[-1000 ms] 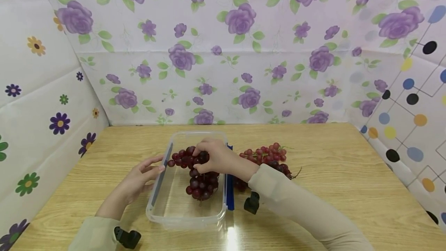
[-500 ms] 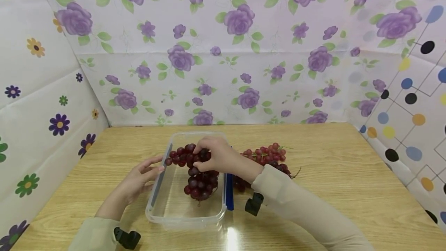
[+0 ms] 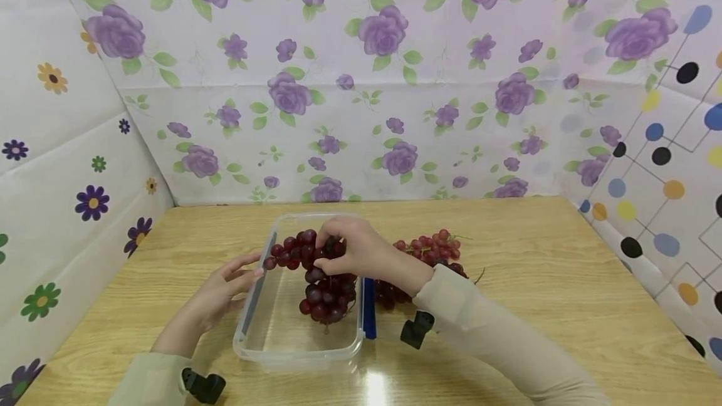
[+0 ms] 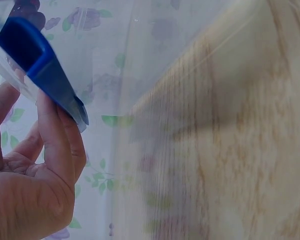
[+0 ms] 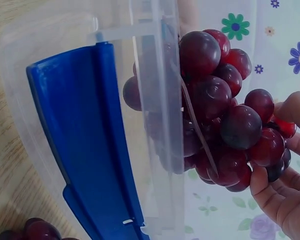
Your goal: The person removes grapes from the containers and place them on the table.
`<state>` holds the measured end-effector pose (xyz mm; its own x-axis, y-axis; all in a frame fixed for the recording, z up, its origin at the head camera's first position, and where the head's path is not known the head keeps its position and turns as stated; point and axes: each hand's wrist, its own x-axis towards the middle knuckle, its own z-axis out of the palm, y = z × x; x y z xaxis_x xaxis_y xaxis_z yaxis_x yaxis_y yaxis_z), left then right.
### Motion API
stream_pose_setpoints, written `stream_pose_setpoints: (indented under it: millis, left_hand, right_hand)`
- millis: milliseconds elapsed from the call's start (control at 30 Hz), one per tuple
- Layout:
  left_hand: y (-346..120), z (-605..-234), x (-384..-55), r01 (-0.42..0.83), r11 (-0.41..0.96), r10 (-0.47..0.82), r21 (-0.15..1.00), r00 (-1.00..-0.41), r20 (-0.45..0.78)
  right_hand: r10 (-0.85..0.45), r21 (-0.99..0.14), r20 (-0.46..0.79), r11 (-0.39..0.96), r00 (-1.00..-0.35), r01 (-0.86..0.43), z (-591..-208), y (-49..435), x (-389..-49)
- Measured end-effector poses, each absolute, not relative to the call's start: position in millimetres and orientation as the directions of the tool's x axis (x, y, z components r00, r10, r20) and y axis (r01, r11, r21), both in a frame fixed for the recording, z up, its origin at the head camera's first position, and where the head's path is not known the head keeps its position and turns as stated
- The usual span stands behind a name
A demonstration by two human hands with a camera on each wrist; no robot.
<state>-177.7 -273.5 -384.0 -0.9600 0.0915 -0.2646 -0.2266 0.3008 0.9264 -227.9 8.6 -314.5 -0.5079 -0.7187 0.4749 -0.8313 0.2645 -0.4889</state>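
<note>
A clear plastic box [image 3: 299, 356] with blue side latches stands on the table. My right hand [image 3: 361, 249] pinches dark red grapes [image 3: 293, 249] between thumb and fingers over its far part. More dark grapes [image 3: 327, 299] hang just below; whether they belong to the same bunch I cannot tell. In the right wrist view, the fingertips hold the grapes [image 5: 240, 125] beyond the box's wall, near the blue latch [image 5: 85, 140]. My left hand [image 3: 220, 296] touches the box's left side, its fingers fairly straight beside the other blue latch [image 4: 45, 60] in the left wrist view.
To the right of the box lie lighter red grapes [image 3: 434, 246] and darker ones [image 3: 389, 293], partly hidden by my right forearm. Flowered cloth [image 3: 338, 80] closes off the back of the wooden table [image 3: 524, 255], and patterned cloths flank both sides.
My right hand has shifted slightly to the right with the grapes, whose left end sits a little higher at the rim. The left hand stays at the box. The head view has drifted slightly.
</note>
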Motion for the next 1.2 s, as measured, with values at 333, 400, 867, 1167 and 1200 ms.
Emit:
stream_pose_setpoints:
  millis: [333, 400, 867, 1167, 1200]
  left_hand:
    - [-273, -384, -177, -0.218, 0.299, 0.097, 0.929, -0.962, -0.257]
    - [-273, -384, -177, -0.215, 0.301, 0.101, 0.929, -0.962, -0.255]
    - [-273, -384, -176, -0.202, 0.304, 0.111, 0.931, -0.963, -0.246]
    - [-275, -386, -177, -0.203, 0.279, 0.119, 0.939, -0.962, -0.244]
    - [-275, -386, -177, -0.202, 0.276, 0.121, 0.94, -0.963, -0.242]
  right_hand:
    - [-0.722, -0.52, 0.474, 0.232, -0.504, -0.822, -307, 20, -224]
    - [-0.725, -0.525, 0.478, 0.218, -0.497, -0.823, -306, 23, -223]
    - [-0.721, -0.517, 0.522, 0.158, -0.456, -0.841, -297, 43, -221]
    - [-0.711, -0.488, 0.559, 0.136, -0.428, -0.863, -293, 58, -221]
    - [-0.711, -0.486, 0.56, 0.134, -0.426, -0.864, -293, 60, -221]
